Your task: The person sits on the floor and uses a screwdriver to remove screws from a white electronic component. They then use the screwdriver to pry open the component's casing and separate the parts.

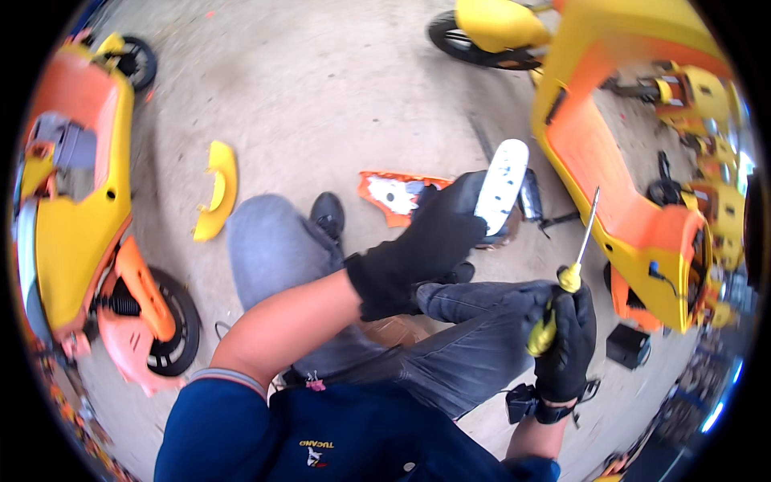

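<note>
In my gloved left hand (430, 245), stretched out ahead of me, is a long white oval piece (504, 185) with small dark marks or holes on its face. My gloved right hand (569, 341) is wrapped round the yellow handle of a screwdriver (589, 229), whose metal shaft points up and away from me. The screwdriver tip is apart from the white piece. Beyond my left hand an orange panel (385, 210) with a whitish patch lies on the floor. Some dark parts (532, 197) sit just right of the white piece, partly hidden by it.
A yellow and orange scooter body (594, 161) stands close on my right, and another scooter (80, 217) on my left. A curved yellow panel (218, 193) lies on the floor (297, 112). A small black box (629, 345) rests right of my right hand. More yellow scooters (715, 209) stand far right.
</note>
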Available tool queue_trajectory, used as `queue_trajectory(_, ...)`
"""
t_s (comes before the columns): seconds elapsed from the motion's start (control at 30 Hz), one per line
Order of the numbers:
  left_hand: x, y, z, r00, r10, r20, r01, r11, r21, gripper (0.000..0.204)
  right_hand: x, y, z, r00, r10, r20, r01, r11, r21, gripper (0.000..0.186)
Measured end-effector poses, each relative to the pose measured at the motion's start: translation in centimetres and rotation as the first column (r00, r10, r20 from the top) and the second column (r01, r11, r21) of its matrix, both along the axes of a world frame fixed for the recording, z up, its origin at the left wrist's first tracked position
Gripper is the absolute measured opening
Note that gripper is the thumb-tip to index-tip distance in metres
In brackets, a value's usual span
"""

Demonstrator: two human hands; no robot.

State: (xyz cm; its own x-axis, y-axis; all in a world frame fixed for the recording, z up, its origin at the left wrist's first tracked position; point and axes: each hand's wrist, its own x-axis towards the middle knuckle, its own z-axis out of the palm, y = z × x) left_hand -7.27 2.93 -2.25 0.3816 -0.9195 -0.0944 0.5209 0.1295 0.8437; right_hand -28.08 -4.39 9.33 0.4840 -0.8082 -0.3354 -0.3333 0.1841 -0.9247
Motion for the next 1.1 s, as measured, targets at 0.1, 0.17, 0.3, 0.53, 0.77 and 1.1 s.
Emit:
queue_trajectory(0.1,0.1,0.4,1.1,0.994,-0.112,-0.014,0.113,0.99,0.083,0.067,0.6,-0.2,0.3,0.977,-0.042,0.209,0.011,0.989,0.149,0.036)
queue_trajectory(0.17,0.1,0.5,1.7,0.983,-0.184,0.005,0.183,0.978,0.098,0.069,1.3,-0.6,0.4,0.985,-0.008,0.17,-0.005,0.997,0.081,0.037)
queue_trajectory(0.3,0.2,1.0,2.7,0.945,-0.275,-0.177,0.283,0.959,0.022,0.068,2.7,-2.1,0.5,0.992,-0.037,0.123,0.034,0.999,0.027,0.035)
queue_trajectory(0.53,-0.4,1.5,4.1,0.911,-0.401,-0.102,0.41,0.908,0.091,0.069,3.4,-3.5,-1.5,0.999,-0.012,0.051,0.016,0.997,-0.071,0.025)
queue_trajectory(0.77,-0.4,3.0,4.5,0.787,-0.605,-0.117,0.601,0.796,-0.07,0.065,1.6,-4.1,-1.2,0.996,0.08,0.039,-0.08,0.997,0.008,0.015)
queue_trajectory(1.1,-1.4,2.1,2.4,0.898,-0.414,-0.146,0.436,0.881,0.183,0.028,1.4,-3.7,-1.2,0.995,0.096,-0.033,-0.098,0.993,-0.07,0.036)
